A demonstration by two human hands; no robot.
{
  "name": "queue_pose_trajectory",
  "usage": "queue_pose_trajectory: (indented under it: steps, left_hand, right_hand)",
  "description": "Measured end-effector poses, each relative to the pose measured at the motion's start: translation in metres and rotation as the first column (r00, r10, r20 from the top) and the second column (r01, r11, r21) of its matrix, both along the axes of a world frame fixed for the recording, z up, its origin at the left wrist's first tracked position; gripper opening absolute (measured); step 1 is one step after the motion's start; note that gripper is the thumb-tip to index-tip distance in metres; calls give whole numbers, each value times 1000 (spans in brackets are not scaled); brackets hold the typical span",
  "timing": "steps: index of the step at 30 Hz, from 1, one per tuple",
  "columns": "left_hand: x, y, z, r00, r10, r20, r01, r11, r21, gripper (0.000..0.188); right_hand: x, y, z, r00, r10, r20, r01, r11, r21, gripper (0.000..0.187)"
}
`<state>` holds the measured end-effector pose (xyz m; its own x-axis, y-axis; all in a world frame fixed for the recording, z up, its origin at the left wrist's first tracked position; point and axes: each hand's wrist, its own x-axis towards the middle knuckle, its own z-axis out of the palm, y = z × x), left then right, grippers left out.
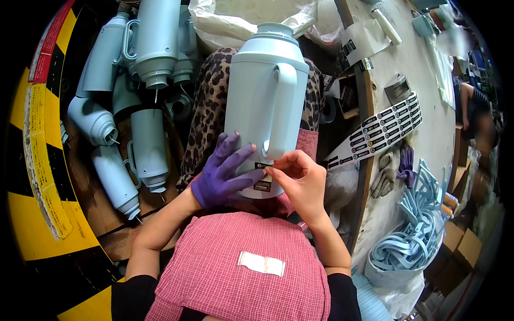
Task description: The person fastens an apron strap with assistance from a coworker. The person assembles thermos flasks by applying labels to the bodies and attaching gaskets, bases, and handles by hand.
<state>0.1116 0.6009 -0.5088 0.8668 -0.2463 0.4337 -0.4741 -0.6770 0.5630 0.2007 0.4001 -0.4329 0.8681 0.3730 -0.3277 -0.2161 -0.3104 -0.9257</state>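
I have the purple-gloved left hand [220, 174] spread against the pale-blue vacuum jug [251, 101]. My right hand [301, 182] pinches a black sticker [259, 165].

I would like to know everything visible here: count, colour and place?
Jug: one, pale blue, lap
Labels: apparently two, dark, on jug
Other jugs: at least six, pale blue, left
Bench: one, pale, right
Label sheet: one, white and black, across bench edge
Straps: many, blue, lower right
Spare gloves: uncounted, grey and purple, bench
Striped panel: one, yellow-black, far left
Plastic bag: one, whitish, top
Coworker: one, dark clothes, far right
Garment: one, reddish, torso
Left grip: one, purple glove, on jug
Right grip: one, bare, at labels
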Motion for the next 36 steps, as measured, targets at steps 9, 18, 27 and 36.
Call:
queue_pose_trajectory:
  steps: [9,18,27,36]
  left_hand:
    - [0,0,-2,999,-25,48,25,1000,-10,41]
    - [65,91,86,813,254,-524,-519,724,-454,47]
    - [192,120,88,868,173,-466,-324,908,-266,20]
    - [244,-86,75,936,-261,-238,151,905,-398,72]
  right_hand:
    - [31,-26,-2,745,238,624,55,909,-413,45]
    - [30,-17,-17,988,154,-7,-116,771,627,32]
    - [-12,-134,-84,682,-565,464,661,748,-61,30]
    - [-5,-169,-59,686,-708,-167,700,580,417,26]
